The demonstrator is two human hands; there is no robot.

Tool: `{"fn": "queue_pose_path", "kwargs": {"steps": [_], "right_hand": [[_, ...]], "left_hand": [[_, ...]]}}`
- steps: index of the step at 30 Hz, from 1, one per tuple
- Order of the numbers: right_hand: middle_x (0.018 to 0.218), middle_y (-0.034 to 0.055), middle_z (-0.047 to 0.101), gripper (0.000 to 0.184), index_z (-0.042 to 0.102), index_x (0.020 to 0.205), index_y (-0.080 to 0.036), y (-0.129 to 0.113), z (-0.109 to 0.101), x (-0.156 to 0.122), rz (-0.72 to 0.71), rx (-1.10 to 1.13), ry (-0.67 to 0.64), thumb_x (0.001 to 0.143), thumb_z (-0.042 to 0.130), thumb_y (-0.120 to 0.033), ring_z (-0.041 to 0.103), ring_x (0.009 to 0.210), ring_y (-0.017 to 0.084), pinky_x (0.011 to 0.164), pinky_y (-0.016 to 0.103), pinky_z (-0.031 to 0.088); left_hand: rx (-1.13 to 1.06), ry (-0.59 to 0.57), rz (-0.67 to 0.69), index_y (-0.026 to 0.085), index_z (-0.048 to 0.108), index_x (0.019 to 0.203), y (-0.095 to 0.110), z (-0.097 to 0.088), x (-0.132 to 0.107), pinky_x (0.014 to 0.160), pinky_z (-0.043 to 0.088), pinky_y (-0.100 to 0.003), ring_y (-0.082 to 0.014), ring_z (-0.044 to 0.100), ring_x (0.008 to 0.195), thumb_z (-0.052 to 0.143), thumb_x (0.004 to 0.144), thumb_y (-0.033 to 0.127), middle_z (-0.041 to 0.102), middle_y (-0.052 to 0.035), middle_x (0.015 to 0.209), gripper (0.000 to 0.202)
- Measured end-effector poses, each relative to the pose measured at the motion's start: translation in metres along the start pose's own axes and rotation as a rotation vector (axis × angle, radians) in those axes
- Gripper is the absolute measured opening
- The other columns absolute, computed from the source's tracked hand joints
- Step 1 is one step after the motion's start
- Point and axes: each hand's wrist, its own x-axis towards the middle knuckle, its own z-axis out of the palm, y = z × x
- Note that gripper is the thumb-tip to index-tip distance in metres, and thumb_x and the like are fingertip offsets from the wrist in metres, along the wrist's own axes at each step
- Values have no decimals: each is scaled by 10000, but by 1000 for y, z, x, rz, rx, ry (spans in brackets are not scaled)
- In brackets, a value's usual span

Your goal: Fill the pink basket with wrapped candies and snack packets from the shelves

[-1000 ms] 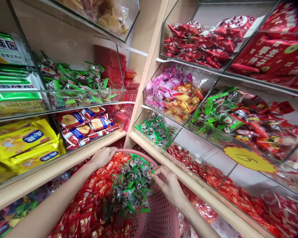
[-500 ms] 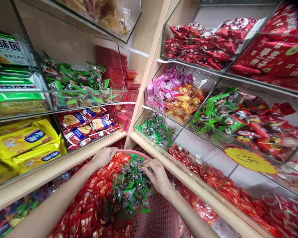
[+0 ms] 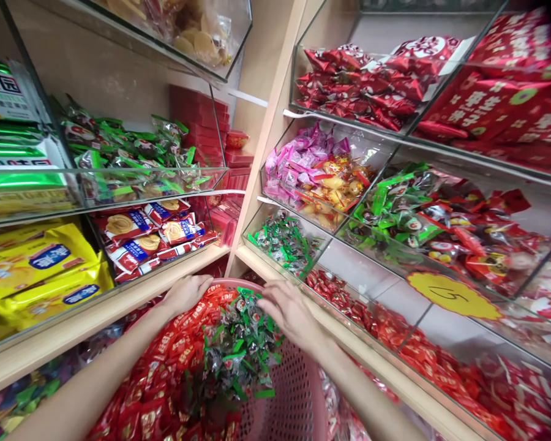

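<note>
A pink perforated basket (image 3: 294,398) sits low in front of me, heaped with red-wrapped sweets (image 3: 169,380) and a pile of green-and-clear wrapped sweets (image 3: 239,349). My left hand (image 3: 186,293) grips the basket's far rim, fingers curled over it. My right hand (image 3: 287,309) lies on the far side of the green pile, fingers curled down into the sweets; whether it holds any is hidden.
Glass bins line both sides. The right-hand bins hold green-wrapped sweets (image 3: 284,242), pink and yellow sweets (image 3: 321,174), red sweets (image 3: 362,82) and a yellow price tag (image 3: 450,295). Yellow packets (image 3: 41,269) and biscuit packs (image 3: 151,236) fill the left shelves above a wooden ledge (image 3: 96,318).
My right hand has slid left and further away, from the pile's right edge onto its far side. The left hand has stayed on the basket rim.
</note>
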Motion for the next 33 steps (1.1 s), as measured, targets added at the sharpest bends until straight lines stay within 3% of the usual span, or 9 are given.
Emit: {"fn": "queue_pose_path", "kwargs": {"steps": [3,8,12,16,24,29,33], "right_hand": [[1066,55,550,201,540,992,-205,20,-15,40,62,-176,11,898,372,-266,471,1001,178,862,319,365],[1148,81,500,351,536,1072,-200,66,-10,94,272,-415,-235,765,464,-46,483,1005,204,768,307,398],[1125,97,513,399,557,1066,-200,85,1,110,315,-453,-350,691,581,-63,499,996,225,751,316,403],[1109,88,522,314,598,989,-224,89,5,112,321,-501,-408,707,576,-87,491,1012,228,777,326,394],[1113,128,515,234,604,929,-190,87,1,108,274,-610,-324,698,645,-197,443,1049,272,827,375,362],[1087,129,532,244,560,981,-167,79,-19,104,245,-658,-201,748,607,-225,424,1050,275,817,376,348],[1010,109,561,211,547,971,-176,58,-37,97,186,-635,-69,794,560,-290,437,992,262,781,366,331]], "left_hand": [[7,1,6,277,602,1015,-1,0,0,857,410,-332,-230,601,976,160,872,487,666,-39,1040,510],[28,0,10,268,598,977,0,-1,-2,789,429,-333,-237,626,896,136,874,486,686,-53,937,521],[38,2,3,264,597,964,0,-2,-2,789,421,-320,-229,626,900,151,878,467,688,-51,936,497],[24,4,10,265,596,970,1,-2,-2,785,425,-327,-236,623,910,148,879,467,686,-52,957,500],[-28,2,11,279,609,997,4,-5,-4,838,420,-288,-210,611,957,182,875,461,674,-19,1027,479],[-18,-5,8,272,594,1041,4,-3,-3,865,411,-303,-216,592,1004,176,876,465,654,-28,1081,490],[-2,5,19,267,589,1056,1,-1,-2,875,411,-323,-225,585,1020,168,878,470,639,-36,1114,501]]}}
